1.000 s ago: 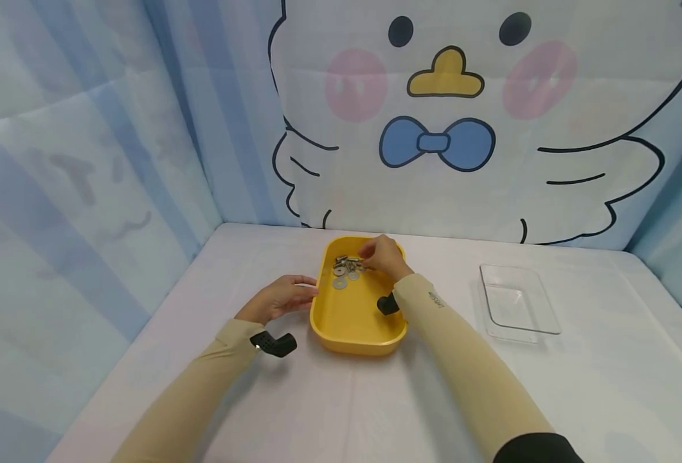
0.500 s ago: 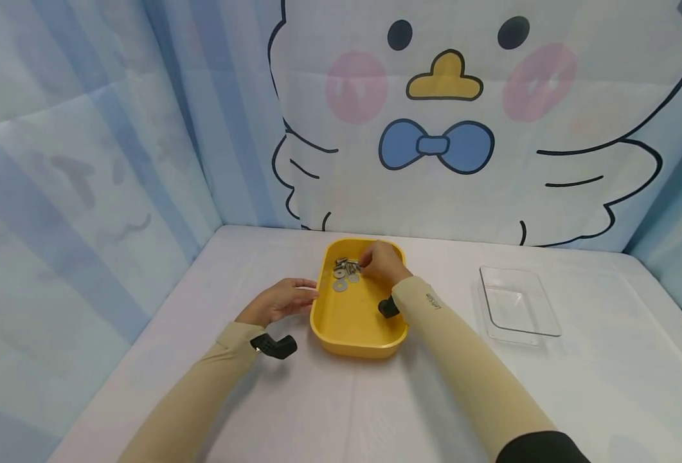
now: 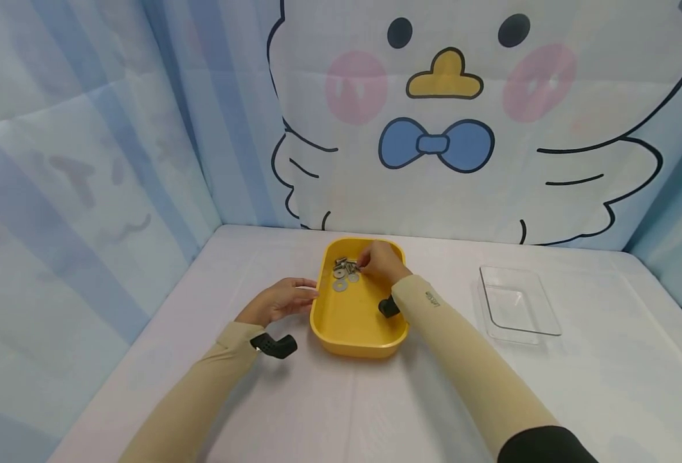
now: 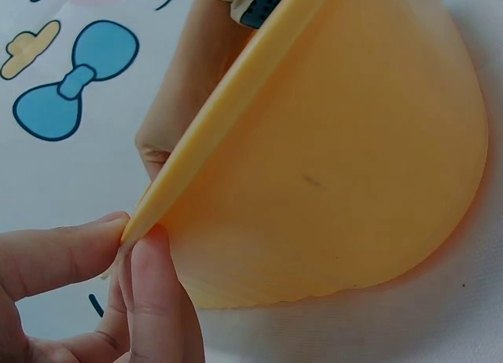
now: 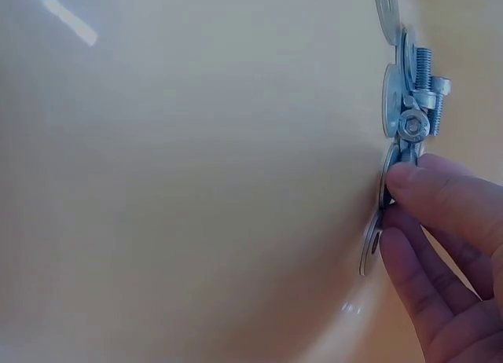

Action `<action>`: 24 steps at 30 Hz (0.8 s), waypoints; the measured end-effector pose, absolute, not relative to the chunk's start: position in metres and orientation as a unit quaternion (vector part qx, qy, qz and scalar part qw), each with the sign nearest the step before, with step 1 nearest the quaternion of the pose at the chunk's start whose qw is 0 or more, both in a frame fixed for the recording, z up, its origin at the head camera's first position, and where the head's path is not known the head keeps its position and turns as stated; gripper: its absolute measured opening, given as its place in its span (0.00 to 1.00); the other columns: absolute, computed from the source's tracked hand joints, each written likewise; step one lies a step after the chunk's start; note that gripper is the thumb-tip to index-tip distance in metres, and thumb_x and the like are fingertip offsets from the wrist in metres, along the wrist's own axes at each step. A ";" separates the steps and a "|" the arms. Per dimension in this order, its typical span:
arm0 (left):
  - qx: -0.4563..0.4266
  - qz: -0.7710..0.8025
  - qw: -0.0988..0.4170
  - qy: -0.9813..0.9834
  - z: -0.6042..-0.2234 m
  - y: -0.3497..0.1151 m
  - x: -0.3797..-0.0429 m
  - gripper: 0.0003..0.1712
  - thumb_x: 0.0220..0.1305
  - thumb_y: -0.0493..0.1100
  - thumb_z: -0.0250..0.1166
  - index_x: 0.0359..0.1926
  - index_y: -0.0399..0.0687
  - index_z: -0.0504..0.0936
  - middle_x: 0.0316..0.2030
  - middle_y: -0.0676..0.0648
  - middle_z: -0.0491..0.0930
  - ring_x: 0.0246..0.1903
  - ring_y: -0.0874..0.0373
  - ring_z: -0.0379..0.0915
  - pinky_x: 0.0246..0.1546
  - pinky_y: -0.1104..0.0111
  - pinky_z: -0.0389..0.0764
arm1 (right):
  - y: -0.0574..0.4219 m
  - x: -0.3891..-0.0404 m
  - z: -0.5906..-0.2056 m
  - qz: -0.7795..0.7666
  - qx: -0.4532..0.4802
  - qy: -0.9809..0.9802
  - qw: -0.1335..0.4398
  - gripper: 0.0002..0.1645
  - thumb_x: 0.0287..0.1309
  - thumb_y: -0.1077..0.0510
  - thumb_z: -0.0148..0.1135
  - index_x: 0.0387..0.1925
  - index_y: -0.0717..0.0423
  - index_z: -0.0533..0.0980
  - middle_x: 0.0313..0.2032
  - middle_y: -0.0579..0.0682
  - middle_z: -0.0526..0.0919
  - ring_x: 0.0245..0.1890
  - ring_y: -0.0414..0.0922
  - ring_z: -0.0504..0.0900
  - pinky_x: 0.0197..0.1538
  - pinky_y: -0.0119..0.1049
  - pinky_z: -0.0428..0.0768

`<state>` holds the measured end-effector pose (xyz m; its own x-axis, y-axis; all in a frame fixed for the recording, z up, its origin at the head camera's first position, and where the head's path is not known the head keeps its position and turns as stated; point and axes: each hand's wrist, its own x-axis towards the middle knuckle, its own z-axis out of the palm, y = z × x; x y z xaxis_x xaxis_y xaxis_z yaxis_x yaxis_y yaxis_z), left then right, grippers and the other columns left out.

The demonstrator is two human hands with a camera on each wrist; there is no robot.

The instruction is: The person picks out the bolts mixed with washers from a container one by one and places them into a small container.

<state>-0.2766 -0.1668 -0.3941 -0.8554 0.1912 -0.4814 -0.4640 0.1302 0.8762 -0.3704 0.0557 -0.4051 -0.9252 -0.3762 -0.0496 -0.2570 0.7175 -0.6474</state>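
Note:
A yellow tray [image 3: 357,325] stands on the table, with several metal washers [image 3: 339,285] and socket-head bolts [image 5: 424,72] heaped toward its far end. My left hand [image 3: 279,299] is at the tray's left side; in the left wrist view its thumb and fingers pinch the rim [image 4: 208,119]. My right hand [image 3: 382,262] reaches inside over the far right part. In the right wrist view, its thumb and index finger close at the edge of a washer [image 5: 385,178] beside the bolts. Another washer [image 5: 371,243] stands right by the fingertips.
A clear plastic box [image 3: 517,305] stands to the right of the tray on the white table [image 3: 294,411]. A curtain with a cartoon face [image 3: 433,199] hangs behind the table, and a blue striped curtain [image 3: 86,212] hangs on the left.
The right hand's fingertips have shifted slightly at the heap of bolts and washers. The left hand keeps its place at the tray's rim.

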 end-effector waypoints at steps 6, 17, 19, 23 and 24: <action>-0.100 0.645 0.246 0.716 -0.395 -0.166 -0.277 0.25 0.65 0.34 0.58 0.61 0.32 0.66 0.45 0.42 0.78 0.32 0.63 0.76 0.34 0.78 0.83 | 0.055 -0.369 -0.404 -0.320 -0.175 0.927 0.084 0.10 0.51 0.73 0.61 0.33 0.62 0.84 0.38 0.58 0.85 0.38 0.47 0.78 0.46 0.36 0.83; -0.101 0.652 0.246 0.710 -0.395 -0.165 -0.277 0.24 0.65 0.33 0.57 0.61 0.31 0.66 0.43 0.44 0.77 0.31 0.63 0.76 0.31 0.78 0.82 | 0.053 -0.368 -0.403 -0.325 -0.177 0.924 0.094 0.06 0.50 0.70 0.65 0.30 0.61 0.84 0.35 0.56 0.85 0.36 0.46 0.78 0.44 0.34 0.82; -0.103 0.653 0.246 0.709 -0.394 -0.165 -0.276 0.24 0.65 0.33 0.57 0.61 0.31 0.66 0.42 0.44 0.77 0.31 0.63 0.76 0.31 0.78 0.83 | 0.054 -0.368 -0.404 -0.322 -0.184 0.924 0.094 0.05 0.50 0.70 0.65 0.29 0.61 0.83 0.35 0.55 0.85 0.36 0.46 0.77 0.43 0.34 0.82; -0.108 0.651 0.240 0.712 -0.393 -0.164 -0.275 0.24 0.65 0.33 0.57 0.61 0.31 0.67 0.43 0.43 0.77 0.30 0.63 0.76 0.31 0.78 0.82 | 0.055 -0.369 -0.406 -0.320 -0.191 0.924 0.090 0.06 0.51 0.71 0.64 0.28 0.60 0.83 0.33 0.55 0.84 0.36 0.46 0.77 0.43 0.34 0.82; -0.112 0.649 0.237 0.714 -0.393 -0.163 -0.275 0.24 0.65 0.34 0.57 0.61 0.32 0.67 0.43 0.43 0.77 0.30 0.63 0.76 0.31 0.78 0.83 | 0.055 -0.368 -0.406 -0.321 -0.190 0.923 0.089 0.06 0.51 0.71 0.64 0.28 0.60 0.83 0.34 0.55 0.84 0.36 0.46 0.77 0.43 0.34 0.82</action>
<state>-0.2746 -0.1630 -0.3929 -0.8624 0.1479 -0.4840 -0.4677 0.1326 0.8739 -0.3685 0.0547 -0.4062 -0.9120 -0.4079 -0.0430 -0.2931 0.7213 -0.6275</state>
